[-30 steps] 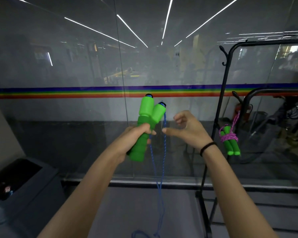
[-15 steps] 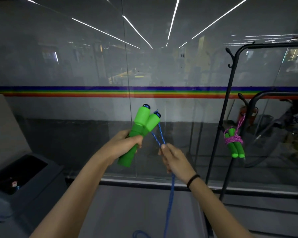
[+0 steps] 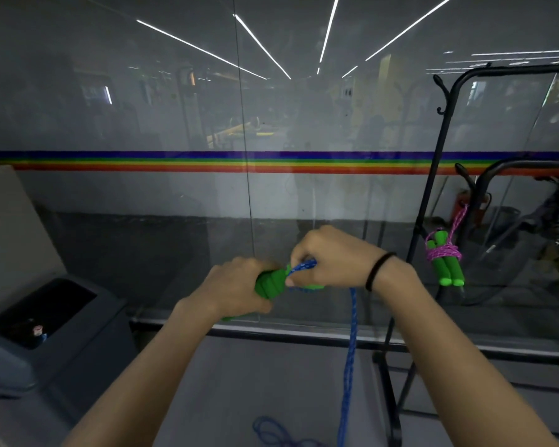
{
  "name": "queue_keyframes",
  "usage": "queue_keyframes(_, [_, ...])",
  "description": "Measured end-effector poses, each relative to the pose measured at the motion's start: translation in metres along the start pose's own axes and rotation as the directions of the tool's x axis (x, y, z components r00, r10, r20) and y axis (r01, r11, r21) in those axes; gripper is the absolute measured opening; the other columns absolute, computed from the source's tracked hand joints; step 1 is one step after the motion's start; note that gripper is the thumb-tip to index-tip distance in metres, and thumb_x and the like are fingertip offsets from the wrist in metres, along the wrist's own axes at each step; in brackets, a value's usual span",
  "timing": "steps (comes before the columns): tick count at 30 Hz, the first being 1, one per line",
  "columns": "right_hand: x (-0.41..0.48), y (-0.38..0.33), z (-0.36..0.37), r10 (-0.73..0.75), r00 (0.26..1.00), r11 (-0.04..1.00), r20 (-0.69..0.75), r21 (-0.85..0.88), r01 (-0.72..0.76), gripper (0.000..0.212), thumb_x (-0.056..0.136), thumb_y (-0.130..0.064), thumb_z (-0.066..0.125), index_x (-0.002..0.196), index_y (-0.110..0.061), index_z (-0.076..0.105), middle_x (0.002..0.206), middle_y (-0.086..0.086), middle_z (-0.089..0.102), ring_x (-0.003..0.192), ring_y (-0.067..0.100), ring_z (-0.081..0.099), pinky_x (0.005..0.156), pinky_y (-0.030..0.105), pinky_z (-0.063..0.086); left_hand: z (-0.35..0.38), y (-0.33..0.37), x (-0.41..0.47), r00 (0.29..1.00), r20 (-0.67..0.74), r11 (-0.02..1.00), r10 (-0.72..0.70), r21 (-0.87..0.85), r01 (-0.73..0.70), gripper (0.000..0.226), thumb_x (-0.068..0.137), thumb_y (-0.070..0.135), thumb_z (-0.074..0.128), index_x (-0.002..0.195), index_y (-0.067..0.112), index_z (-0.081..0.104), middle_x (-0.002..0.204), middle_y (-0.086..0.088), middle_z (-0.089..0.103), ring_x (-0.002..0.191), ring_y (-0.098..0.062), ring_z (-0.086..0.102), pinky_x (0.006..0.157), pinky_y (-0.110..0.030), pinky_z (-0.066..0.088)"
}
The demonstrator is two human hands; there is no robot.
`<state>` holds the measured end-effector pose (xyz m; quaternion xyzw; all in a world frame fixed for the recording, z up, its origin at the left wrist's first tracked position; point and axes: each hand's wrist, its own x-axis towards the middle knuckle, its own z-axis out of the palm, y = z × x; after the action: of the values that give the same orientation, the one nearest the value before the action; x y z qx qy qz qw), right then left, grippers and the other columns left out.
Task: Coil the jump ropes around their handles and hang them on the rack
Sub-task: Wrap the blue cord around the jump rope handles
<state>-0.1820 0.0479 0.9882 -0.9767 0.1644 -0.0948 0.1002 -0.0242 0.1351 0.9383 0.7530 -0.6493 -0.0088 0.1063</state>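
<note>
At chest height, left hand (image 3: 239,287) gripping green handles (image 3: 271,282), right hand (image 3: 329,254) pinching blue rope (image 3: 352,317)

**Handles Buried, Rope Runs Out of Frame**

The green handles (image 3: 270,282) barely peek out. The left hand (image 3: 236,287) covers one end and the right hand (image 3: 331,258) the other, so there's no telling how many turns of blue rope (image 3: 351,321) sit on them. Below the right hand the rope drops away and the bottom edge cuts it off; its loops on the floor (image 3: 239,382) are a blur. Right of that hand, the rack (image 3: 431,195) is sliced by the frame edge. Left of the left hand, something inside the dark bin (image 3: 88,321) is too small to name.
</note>
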Motion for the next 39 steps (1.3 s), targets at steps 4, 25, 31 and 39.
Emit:
queue_keyframes(4, [0.007, 0.01, -0.007, -0.052, 0.999, 0.974, -0.01, 0.222, 0.052, 0.023, 0.068, -0.039, 0.077, 0.069, -0.017, 0.071, 0.061, -0.005, 0.064, 0.059, 0.008, 0.055, 0.056, 0.026, 0.042, -0.008, 0.002, -0.005, 0.977, 0.057, 0.979, 0.204, 0.018, -0.205, 0.034, 0.067, 0.022, 0.068, 0.1, 0.027, 0.063, 0.085, 0.003, 0.068, 0.082, -0.019, 0.063, 0.067, -0.024, 0.038])
queue_keyframes(25, [-0.006, 0.036, 0.055, 0.13, 0.991, 0.962, -0.037, 0.247, -0.117, 0.037, 0.093, -0.037, 0.047, 0.07, -0.01, 0.055, 0.056, 0.0, 0.05, 0.053, 0.013, 0.047, 0.058, 0.029, 0.037, 0.02, -0.021, 0.03, 0.97, -0.23, 0.894, -0.083, -0.446, -0.029, 0.048, 0.061, 0.03, 0.054, 0.109, 0.029, 0.052, 0.082, 0.002, 0.062, 0.076, -0.022, 0.06, 0.071, -0.037, 0.052])
queue_keyframes(31, [0.003, 0.046, 0.037, 0.073, 0.99, 0.967, -0.121, 0.253, -0.04, 0.028, 0.087, -0.032, 0.058, 0.079, -0.008, 0.068, 0.072, 0.014, 0.066, 0.061, 0.021, 0.056, 0.063, 0.04, 0.048, 0.027, -0.022, 0.032, 0.985, -0.142, 0.986, 0.094, -0.125, -0.112, 0.045, 0.068, 0.019, 0.062, 0.109, 0.037, 0.059, 0.088, 0.012, 0.066, 0.084, -0.013, 0.063, 0.069, -0.027, 0.045])
queue_keyframes(39, [0.015, 0.052, 0.023, 0.083, 0.979, 0.866, -0.184, 0.5, 0.02, 0.025, 0.066, -0.034, 0.079, 0.073, -0.011, 0.071, 0.075, 0.008, 0.072, 0.071, 0.021, 0.066, 0.068, 0.037, 0.053, 0.012, -0.02, 0.023, 0.965, 0.049, 0.96, 0.256, -0.133, -0.248, 0.024, 0.068, 0.018, 0.057, 0.08, 0.038, 0.05, 0.063, 0.016, 0.055, 0.06, -0.003, 0.051, 0.055, -0.023, 0.039])
